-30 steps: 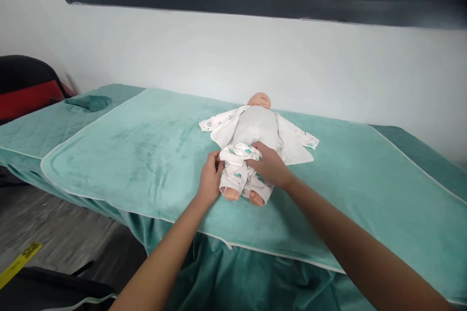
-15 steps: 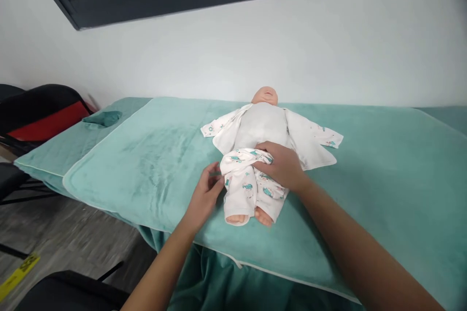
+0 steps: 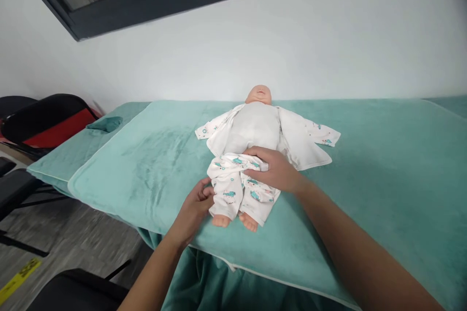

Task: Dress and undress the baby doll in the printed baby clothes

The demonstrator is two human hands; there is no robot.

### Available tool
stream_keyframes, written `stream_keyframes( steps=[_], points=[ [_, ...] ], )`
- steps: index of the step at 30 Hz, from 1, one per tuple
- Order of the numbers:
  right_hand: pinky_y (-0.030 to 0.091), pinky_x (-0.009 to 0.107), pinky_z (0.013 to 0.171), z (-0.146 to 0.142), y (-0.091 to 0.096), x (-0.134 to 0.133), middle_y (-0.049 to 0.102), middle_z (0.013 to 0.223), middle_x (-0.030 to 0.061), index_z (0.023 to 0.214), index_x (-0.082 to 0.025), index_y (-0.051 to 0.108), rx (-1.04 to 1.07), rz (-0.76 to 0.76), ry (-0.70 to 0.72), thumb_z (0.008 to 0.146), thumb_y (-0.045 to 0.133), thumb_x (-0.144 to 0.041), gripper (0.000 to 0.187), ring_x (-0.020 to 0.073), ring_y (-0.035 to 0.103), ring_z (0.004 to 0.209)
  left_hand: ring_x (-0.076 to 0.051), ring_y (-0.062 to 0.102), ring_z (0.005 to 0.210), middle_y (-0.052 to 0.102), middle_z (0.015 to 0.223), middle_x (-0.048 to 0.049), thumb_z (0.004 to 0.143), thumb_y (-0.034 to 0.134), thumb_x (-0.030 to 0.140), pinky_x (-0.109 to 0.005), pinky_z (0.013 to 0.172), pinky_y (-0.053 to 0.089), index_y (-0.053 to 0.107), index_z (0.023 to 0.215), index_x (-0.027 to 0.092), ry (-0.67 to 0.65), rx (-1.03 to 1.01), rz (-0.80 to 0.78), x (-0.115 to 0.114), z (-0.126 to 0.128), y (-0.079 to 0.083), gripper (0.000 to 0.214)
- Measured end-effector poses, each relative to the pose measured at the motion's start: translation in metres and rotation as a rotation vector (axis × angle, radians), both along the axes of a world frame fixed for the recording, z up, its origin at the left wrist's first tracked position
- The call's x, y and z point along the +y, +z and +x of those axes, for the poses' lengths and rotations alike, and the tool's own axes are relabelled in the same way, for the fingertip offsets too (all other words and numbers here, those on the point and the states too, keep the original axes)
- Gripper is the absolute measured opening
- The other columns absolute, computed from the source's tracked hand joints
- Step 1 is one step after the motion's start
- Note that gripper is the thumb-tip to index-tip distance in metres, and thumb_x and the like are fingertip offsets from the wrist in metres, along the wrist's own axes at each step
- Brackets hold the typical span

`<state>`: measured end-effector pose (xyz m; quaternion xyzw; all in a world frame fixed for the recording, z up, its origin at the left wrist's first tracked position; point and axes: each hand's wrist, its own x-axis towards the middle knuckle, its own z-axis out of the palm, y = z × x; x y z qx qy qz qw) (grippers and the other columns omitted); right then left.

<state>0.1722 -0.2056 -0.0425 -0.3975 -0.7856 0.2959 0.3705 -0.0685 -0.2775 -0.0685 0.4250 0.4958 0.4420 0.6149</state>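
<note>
Your R hand (image 3: 275, 172) fingers pinch the white printed trousers' (image 3: 233, 194) waistband; L hand (image 3: 193, 206) fingers grip one leg. Trousers on; pale baby doll's (image 3: 255, 124) white jacket (image 3: 302, 143) open.

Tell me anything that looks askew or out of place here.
The top on the doll lies open, spread flat on both sides of its bare body. The trousers are bunched at the waist under the right hand; the left hand touches one leg. A crumpled green cloth sits at the far left of the bed.
</note>
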Motion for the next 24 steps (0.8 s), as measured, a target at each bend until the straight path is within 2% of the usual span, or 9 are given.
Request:
stream_keyframes(
  steps=[3,6,8,12,15,17,19,21,24],
  points=[
    [0.047,0.036,0.094,0.001,-0.001,0.0,0.07,0.115,-0.0014,0.113,-0.027,0.064,0.065,-0.044,0.048,0.076,0.059,-0.015,0.04,0.0225,0.064,0.107,-0.016,0.063,0.074,0.067,0.085,-0.0006,0.079,0.069,0.029,-0.027,0.07,0.049,0.051,0.126,0.02,0.12,0.211,0.168,0.01,0.006,-0.009,0.051],
    [0.047,0.036,0.094,-0.001,-0.006,0.002,0.071,0.11,-0.001,0.107,-0.025,0.066,0.132,-0.054,-0.06,0.07,0.054,-0.01,0.041,0.0231,0.064,0.106,-0.019,0.066,0.085,0.07,0.094,-0.0029,0.084,0.059,0.026,-0.032,0.08,0.051,0.05,0.126,0.021,0.248,0.529,0.337,0.013,0.014,-0.016,0.043],
    [0.047,0.037,0.094,-0.001,-0.008,0.002,0.071,0.108,-0.0004,0.105,-0.025,0.066,0.187,-0.069,-0.101,0.07,0.055,-0.011,0.039,0.0233,0.064,0.105,-0.021,0.066,0.095,0.071,0.105,-0.0054,0.085,0.056,0.024,-0.035,0.087,0.05,0.051,0.127,0.021,0.267,0.662,0.409,0.008,0.018,-0.02,0.042],
    [0.047,0.037,0.095,0.007,-0.004,0.002,0.07,0.112,0.0013,0.108,-0.025,0.066,0.278,-0.118,-0.004,0.076,0.062,-0.017,0.033,0.0232,0.063,0.108,-0.027,0.059,0.118,0.061,0.132,-0.0108,0.086,0.059,0.027,-0.041,0.101,0.046,0.048,0.135,0.021,0.149,0.673,0.507,-0.013,0.02,-0.025,0.05],
    [0.05,0.035,0.09,0.019,0.003,0.003,0.07,0.111,0.0039,0.108,-0.023,0.067,0.315,-0.195,0.1,0.085,0.065,-0.035,0.026,0.0226,0.064,0.105,-0.028,0.054,0.125,0.056,0.138,-0.0125,0.085,0.063,0.03,-0.043,0.106,0.042,0.045,0.138,0.021,0.105,0.602,0.475,-0.031,0.014,-0.024,0.057],
    [0.052,0.032,0.077,0.026,0.004,0.004,0.071,0.102,0.0054,0.105,-0.022,0.068,0.348,-0.254,0.047,0.091,0.055,-0.047,0.031,0.0199,0.066,0.09,-0.028,0.055,0.124,0.057,0.136,-0.0112,0.086,0.063,0.031,-0.043,0.106,0.042,0.049,0.135,0.022,0.109,0.549,0.432,-0.038,0.009,-0.021,0.051],
    [0.05,0.029,0.067,0.031,0.003,0.005,0.071,0.093,0.0053,0.101,-0.021,0.068,0.358,-0.283,-0.062,0.092,0.053,-0.052,0.036,0.0174,0.064,0.078,-0.026,0.058,0.117,0.062,0.127,-0.0086,0.089,0.059,0.031,-0.041,0.103,0.044,0.056,0.126,0.024,0.176,0.519,0.382,-0.037,0.005,-0.013,0.038],
    [0.048,0.028,0.063,0.034,0.002,0.005,0.07,0.089,0.0041,0.098,-0.021,0.068,0.317,-0.287,-0.12,0.085,0.063,-0.051,0.033,0.0164,0.062,0.074,-0.024,0.06,0.111,0.066,0.117,-0.0066,0.09,0.056,0.031,-0.039,0.099,0.045,0.062,0.116,0.024,0.286,0.526,0.353,-0.026,0.004,-0.001,0.027],
    [0.046,0.026,0.059,0.041,0.004,0.003,0.066,0.081,0.0006,0.101,-0.022,0.068,0.203,-0.371,-0.045,0.077,0.073,-0.045,0.034,0.015,0.059,0.069,-0.023,0.061,0.105,0.068,0.111,-0.0054,0.088,0.058,0.033,-0.036,0.094,0.047,0.067,0.107,0.022,0.348,0.538,0.363,0.005,0.009,0.024,0.023]
  ],
)
